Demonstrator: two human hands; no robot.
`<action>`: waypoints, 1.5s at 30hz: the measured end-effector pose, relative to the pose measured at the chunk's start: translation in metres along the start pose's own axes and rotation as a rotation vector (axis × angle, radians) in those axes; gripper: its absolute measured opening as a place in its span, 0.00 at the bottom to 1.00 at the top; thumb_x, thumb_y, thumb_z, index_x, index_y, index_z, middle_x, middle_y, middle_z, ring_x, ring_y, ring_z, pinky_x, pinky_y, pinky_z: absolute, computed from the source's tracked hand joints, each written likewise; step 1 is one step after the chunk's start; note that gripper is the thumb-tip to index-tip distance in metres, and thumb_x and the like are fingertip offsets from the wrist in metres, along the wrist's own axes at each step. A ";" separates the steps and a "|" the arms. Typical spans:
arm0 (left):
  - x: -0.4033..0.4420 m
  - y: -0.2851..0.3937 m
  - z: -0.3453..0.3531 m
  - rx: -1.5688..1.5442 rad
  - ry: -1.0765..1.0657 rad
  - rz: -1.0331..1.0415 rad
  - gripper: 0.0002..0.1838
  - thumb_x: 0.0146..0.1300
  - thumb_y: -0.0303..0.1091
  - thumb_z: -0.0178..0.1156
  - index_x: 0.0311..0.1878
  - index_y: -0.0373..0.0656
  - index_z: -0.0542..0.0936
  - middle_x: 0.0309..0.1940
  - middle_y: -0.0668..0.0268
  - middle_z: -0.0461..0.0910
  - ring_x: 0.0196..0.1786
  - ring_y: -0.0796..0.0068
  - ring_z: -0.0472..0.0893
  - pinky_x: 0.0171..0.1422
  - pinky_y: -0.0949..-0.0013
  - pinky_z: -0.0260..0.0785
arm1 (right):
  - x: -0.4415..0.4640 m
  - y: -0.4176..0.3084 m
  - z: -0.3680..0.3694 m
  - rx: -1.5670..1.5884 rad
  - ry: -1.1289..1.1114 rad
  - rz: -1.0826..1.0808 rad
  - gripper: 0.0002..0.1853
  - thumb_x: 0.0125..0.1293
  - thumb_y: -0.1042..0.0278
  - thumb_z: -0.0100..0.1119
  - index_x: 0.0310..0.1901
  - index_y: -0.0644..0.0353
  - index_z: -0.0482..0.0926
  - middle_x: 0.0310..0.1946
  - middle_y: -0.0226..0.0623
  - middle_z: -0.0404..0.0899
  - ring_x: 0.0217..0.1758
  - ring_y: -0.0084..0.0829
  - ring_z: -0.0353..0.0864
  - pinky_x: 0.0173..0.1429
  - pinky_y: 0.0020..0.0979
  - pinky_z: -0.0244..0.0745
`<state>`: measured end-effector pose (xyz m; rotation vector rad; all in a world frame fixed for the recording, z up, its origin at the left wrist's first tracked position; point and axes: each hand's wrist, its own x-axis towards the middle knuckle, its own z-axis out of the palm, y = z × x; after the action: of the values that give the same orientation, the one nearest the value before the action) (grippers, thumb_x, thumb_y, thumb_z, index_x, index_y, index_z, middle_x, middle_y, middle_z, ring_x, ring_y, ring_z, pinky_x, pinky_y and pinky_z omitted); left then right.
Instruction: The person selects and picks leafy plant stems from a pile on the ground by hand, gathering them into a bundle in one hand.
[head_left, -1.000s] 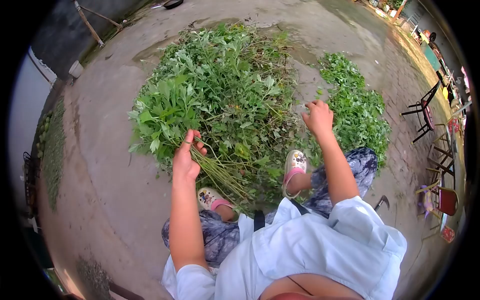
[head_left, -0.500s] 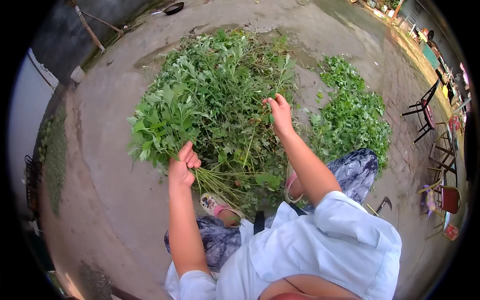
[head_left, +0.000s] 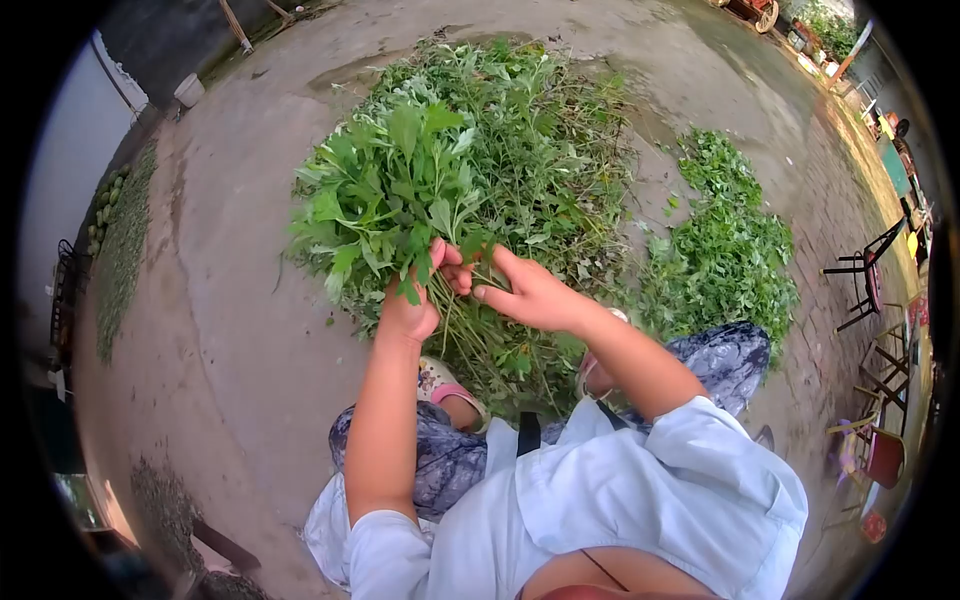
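Observation:
My left hand (head_left: 418, 300) is closed around a bunch of leafy green stems (head_left: 385, 200), leaves pointing up and away, bare stems trailing toward my feet. My right hand (head_left: 525, 290) is beside it, fingers pinched on a stem at the bunch's right side. Beyond both hands lies a large heap of cut leafy plants (head_left: 560, 150) on the concrete. To the right of the heap is a smaller pile of loose green leaves (head_left: 725, 250).
My clogs (head_left: 445, 385) are at the heap's near edge. Folding chairs (head_left: 868, 275) stand at the right. A white bucket (head_left: 189, 91) is at the upper left by the wall. Part of a curved tool (head_left: 765, 437) shows right of my knee.
My right hand has moved left from above the heap to the bunch in my left hand. The view has shifted a little, and my left hand still grips the stems.

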<state>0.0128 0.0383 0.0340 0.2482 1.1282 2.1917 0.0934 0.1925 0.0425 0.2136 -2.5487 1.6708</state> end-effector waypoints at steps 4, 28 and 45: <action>-0.001 0.001 0.003 0.086 0.096 0.027 0.13 0.59 0.41 0.54 0.27 0.43 0.69 0.25 0.62 0.74 0.25 0.74 0.71 0.30 0.73 0.64 | 0.004 0.003 0.016 -0.316 0.010 -0.110 0.13 0.63 0.63 0.43 0.26 0.64 0.68 0.24 0.51 0.73 0.30 0.53 0.71 0.34 0.45 0.66; 0.008 0.004 -0.011 0.007 0.322 0.044 0.14 0.58 0.41 0.57 0.32 0.38 0.73 0.36 0.63 0.73 0.21 0.80 0.64 0.29 0.73 0.60 | -0.002 -0.009 -0.015 -0.077 0.382 0.196 0.11 0.64 0.63 0.42 0.32 0.63 0.68 0.16 0.38 0.69 0.20 0.35 0.70 0.26 0.36 0.66; 0.002 0.006 -0.014 -0.028 0.251 -0.114 0.12 0.61 0.41 0.51 0.31 0.42 0.71 0.26 0.68 0.72 0.25 0.81 0.71 0.29 0.77 0.65 | -0.006 0.011 -0.061 0.569 -0.235 0.508 0.37 0.66 0.43 0.20 0.41 0.71 0.75 0.28 0.45 0.78 0.30 0.33 0.78 0.47 0.30 0.70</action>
<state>0.0019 0.0281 0.0293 -0.1047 1.2126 2.1780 0.0973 0.2536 0.0561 -0.2445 -2.3289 2.6879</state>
